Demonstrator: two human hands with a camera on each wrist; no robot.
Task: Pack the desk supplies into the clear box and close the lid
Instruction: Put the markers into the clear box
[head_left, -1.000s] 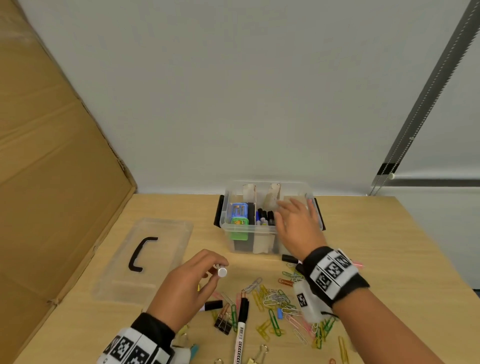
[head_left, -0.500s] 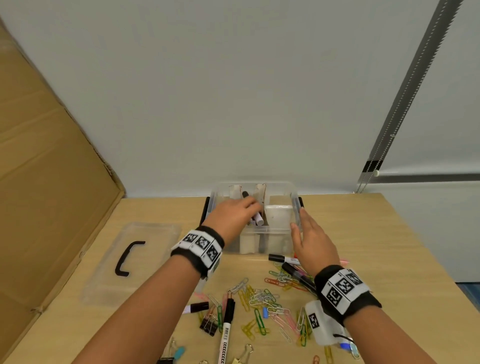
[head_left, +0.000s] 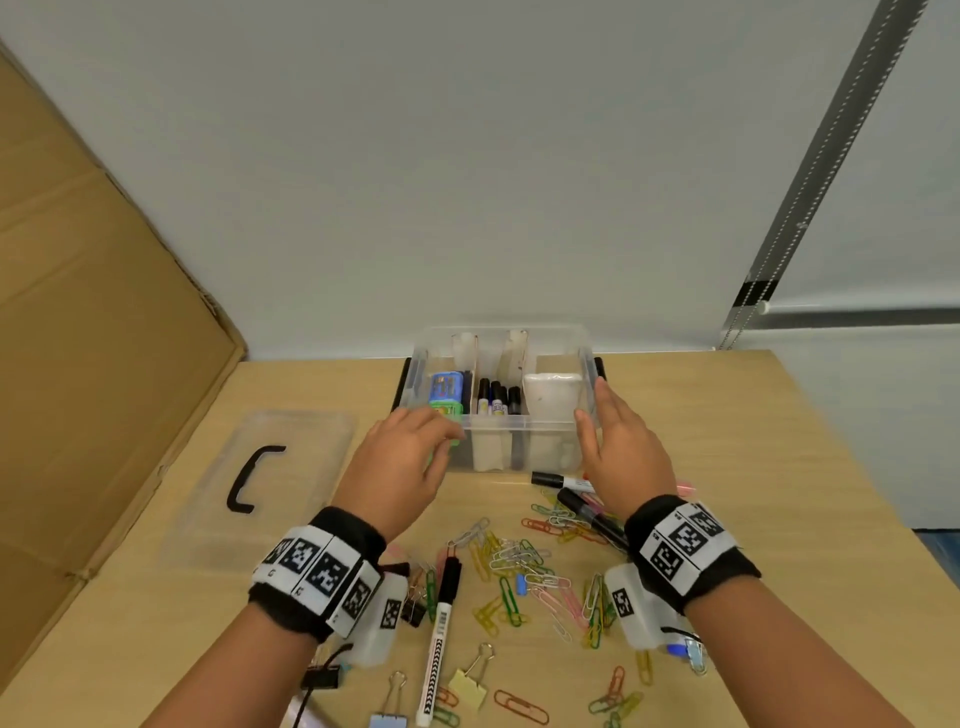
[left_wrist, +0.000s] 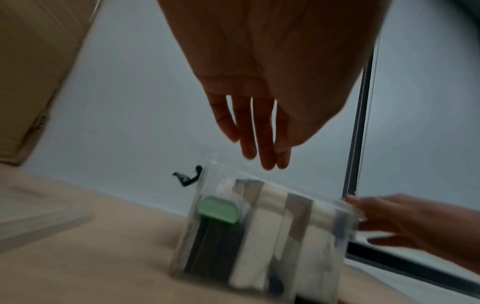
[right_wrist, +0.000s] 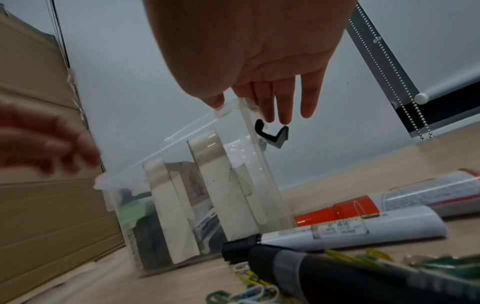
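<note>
The clear box (head_left: 493, 427) stands open at the back of the desk, split by white dividers. Several markers (head_left: 496, 400) stand in its middle compartment, and a green and blue item (head_left: 445, 395) sits in the left one. My left hand (head_left: 441, 436) hovers empty at the box's front left corner, fingers relaxed; the left wrist view shows this left hand (left_wrist: 259, 144) above the rim. My right hand (head_left: 597, 410) lies with straight fingers against the box's right front corner. In the right wrist view its thumb (right_wrist: 215, 101) touches the rim. The clear lid (head_left: 291, 467) with a black handle lies to the left.
Loose markers (head_left: 563, 480) (head_left: 592, 517) (head_left: 441, 639) lie on the desk in front of the box, among several coloured paper clips (head_left: 519, 566) and binder clips (head_left: 470, 680). A cardboard sheet (head_left: 93, 338) leans along the left edge. The wall is just behind the box.
My left hand carried a marker from the desk into the box's middle compartment, let it go and drew back to the front left corner. The right hand stayed at the box's right side.
</note>
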